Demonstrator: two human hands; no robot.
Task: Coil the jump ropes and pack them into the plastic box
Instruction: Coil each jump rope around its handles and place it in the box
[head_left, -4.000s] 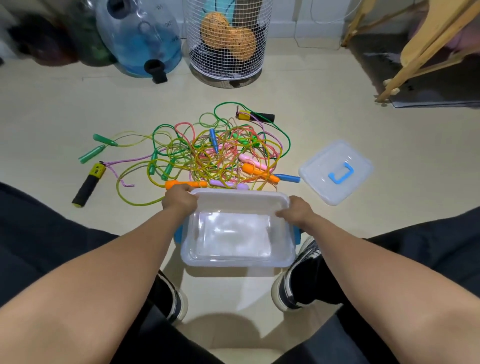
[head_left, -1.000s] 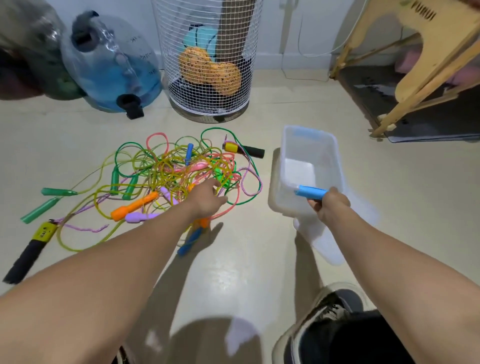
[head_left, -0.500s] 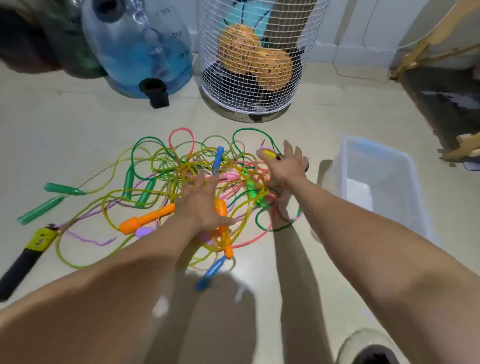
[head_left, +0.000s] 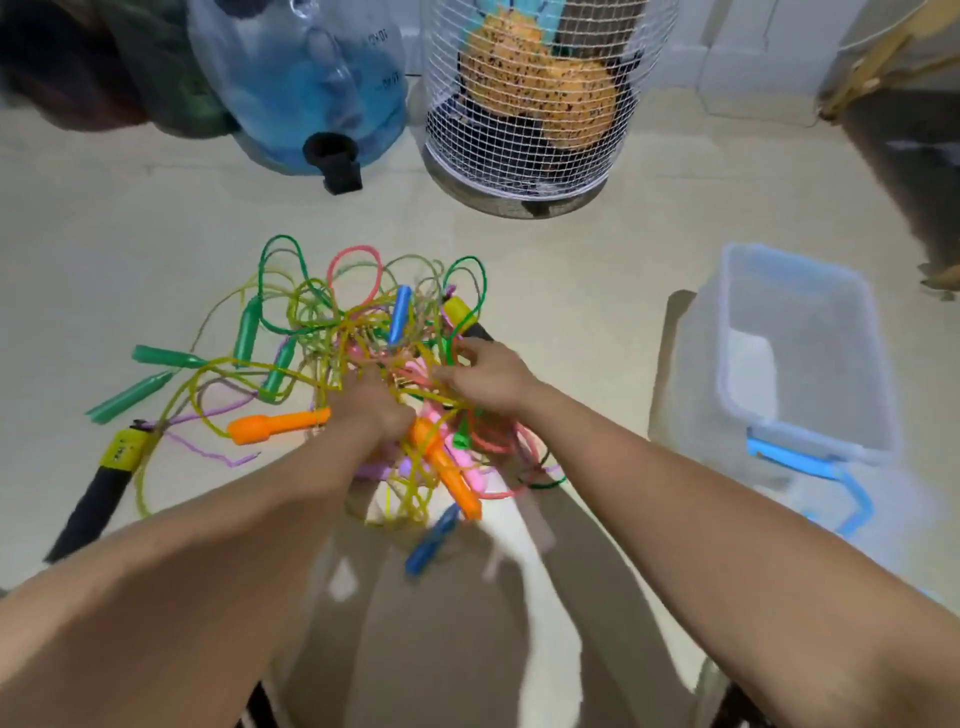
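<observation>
Two bare forearms reach in from the 6 o'clock edge over a pale floor (head_left: 597, 270); at centre frame both hands are buried in a tangle of jump ropes (head_left: 363, 332); the left hand (head_left: 376, 405) is clenched around a bunch of yellow cords, knuckles up; the right hand (head_left: 485, 379), just beside it toward 3 o'clock, pinches pink and yellow cords between curled fingers. Under the hands, toward 6 o'clock, an orange handle (head_left: 447, 475) points down-frame with a blurred blue handle (head_left: 431, 543) just below it; a second orange handle (head_left: 278, 427) lies at 9 o'clock of the left hand; farther toward 9 o'clock sit two green handles (head_left: 140, 382) and a black-gripped handle with a yellow collar (head_left: 104, 480), whose dark printing is too blurred to read. Past the hands, toward 12 o'clock, a blue handle (head_left: 400, 314) and a yellow-and-black handle (head_left: 462, 317) sit among green, pink and yellow loops. At 3 o'clock, well apart from the pile, the clear plastic box (head_left: 805, 358) stands open with blue latches, its near side on or against the clear lid with a blue handle (head_left: 852, 512). At the far edge, a large blue-tinted water jug (head_left: 296, 78) at 11 o'clock carries faint volume marks that cannot be read with certainty; a white wire basket (head_left: 535, 104) at 12 o'clock holds an orange speckled object.
</observation>
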